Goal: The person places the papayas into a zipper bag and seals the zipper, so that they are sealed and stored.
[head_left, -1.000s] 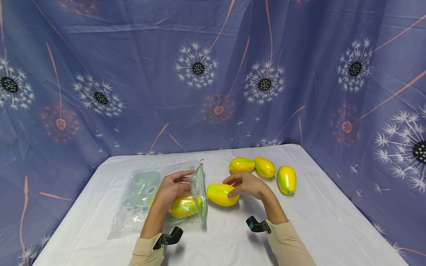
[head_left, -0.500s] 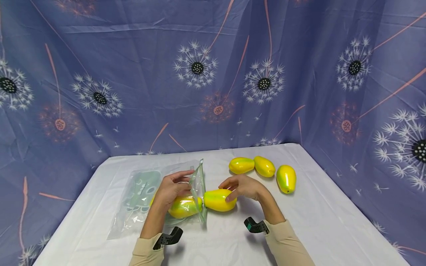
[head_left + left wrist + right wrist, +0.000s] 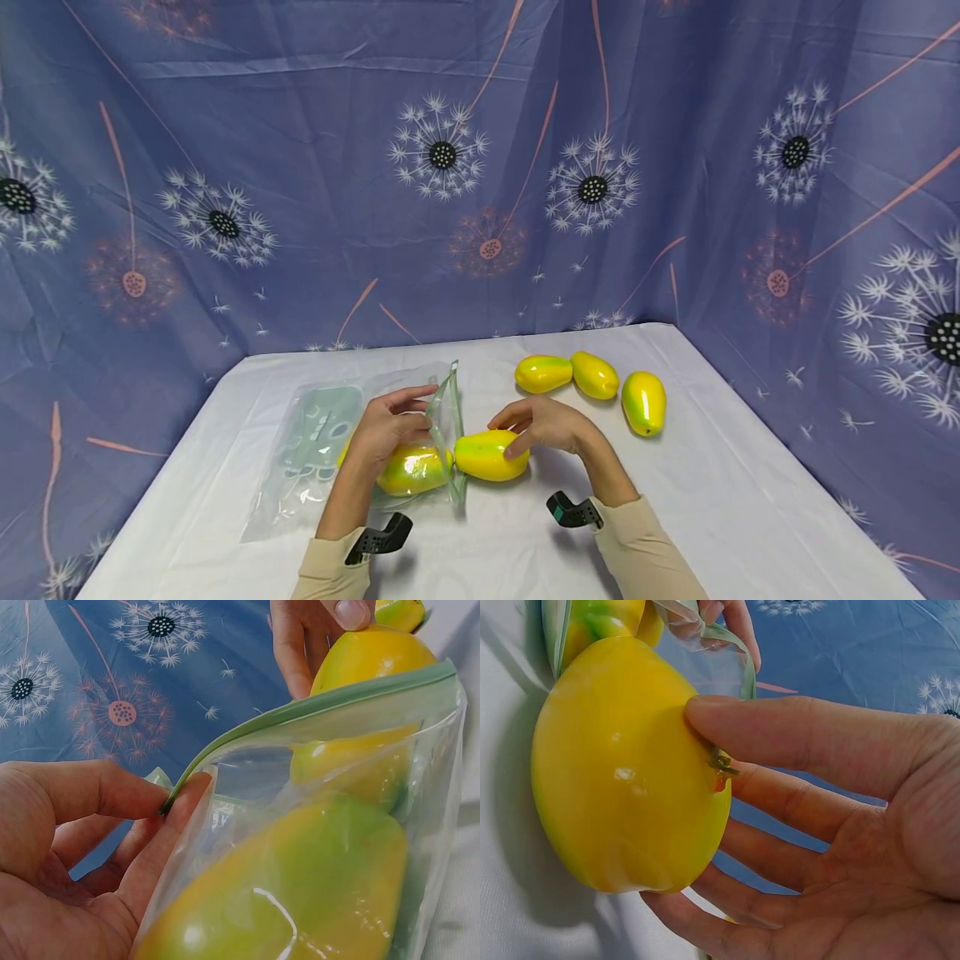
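My left hand (image 3: 386,425) pinches the green zip edge (image 3: 300,712) of a clear zip bag (image 3: 273,500), so its mouth gapes to the right. Inside lie two yellow-green papayas, the nearer one (image 3: 412,473) close to the mouth. Part of the other (image 3: 343,454) shows left of my left forearm. My right hand (image 3: 551,423) grips another papaya (image 3: 483,458) low over the table, its narrow end right at the bag's opening. In the right wrist view my thumb (image 3: 780,731) lies on this papaya, with the fingers behind and under it.
Three more papayas rest at the back right: one lying sideways (image 3: 543,374), one slanted against it (image 3: 595,377) and one apart (image 3: 643,404). A white cloth covers the table (image 3: 712,508). Behind hangs a blue dandelion-print curtain (image 3: 337,167).
My right hand has moved left and slightly nearer with its papaya, bringing it up to the bag's mouth. My left hand and the bag have stayed nearly still.
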`<state>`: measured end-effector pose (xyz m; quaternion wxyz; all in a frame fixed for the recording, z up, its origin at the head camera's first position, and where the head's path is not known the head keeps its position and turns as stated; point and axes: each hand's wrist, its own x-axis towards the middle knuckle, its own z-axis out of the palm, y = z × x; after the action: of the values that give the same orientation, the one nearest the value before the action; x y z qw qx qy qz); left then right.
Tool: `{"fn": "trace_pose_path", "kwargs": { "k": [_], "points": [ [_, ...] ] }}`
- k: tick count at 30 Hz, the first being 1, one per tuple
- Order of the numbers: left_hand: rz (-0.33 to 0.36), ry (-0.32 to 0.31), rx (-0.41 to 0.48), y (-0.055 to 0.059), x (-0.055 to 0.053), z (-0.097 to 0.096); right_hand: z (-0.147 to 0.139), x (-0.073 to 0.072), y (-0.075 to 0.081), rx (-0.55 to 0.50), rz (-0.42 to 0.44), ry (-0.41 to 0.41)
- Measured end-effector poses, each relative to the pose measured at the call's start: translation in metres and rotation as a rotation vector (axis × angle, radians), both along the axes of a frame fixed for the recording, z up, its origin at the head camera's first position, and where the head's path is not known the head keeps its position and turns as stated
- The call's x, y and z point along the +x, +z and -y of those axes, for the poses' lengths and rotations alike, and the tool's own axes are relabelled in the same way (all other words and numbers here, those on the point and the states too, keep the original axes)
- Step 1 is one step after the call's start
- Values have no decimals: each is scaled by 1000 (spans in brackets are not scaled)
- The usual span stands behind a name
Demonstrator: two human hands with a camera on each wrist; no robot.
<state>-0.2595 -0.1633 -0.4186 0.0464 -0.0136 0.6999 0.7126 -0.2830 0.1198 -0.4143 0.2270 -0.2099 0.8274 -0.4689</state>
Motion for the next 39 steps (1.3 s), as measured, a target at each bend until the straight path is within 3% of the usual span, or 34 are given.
{"fn": "trace_pose_path", "kwargs": {
  "k": [39],
  "points": [
    [-5, -4, -26, -7, -4, -1, 41, 9, -13, -75, -30, -9]
  ]
}}
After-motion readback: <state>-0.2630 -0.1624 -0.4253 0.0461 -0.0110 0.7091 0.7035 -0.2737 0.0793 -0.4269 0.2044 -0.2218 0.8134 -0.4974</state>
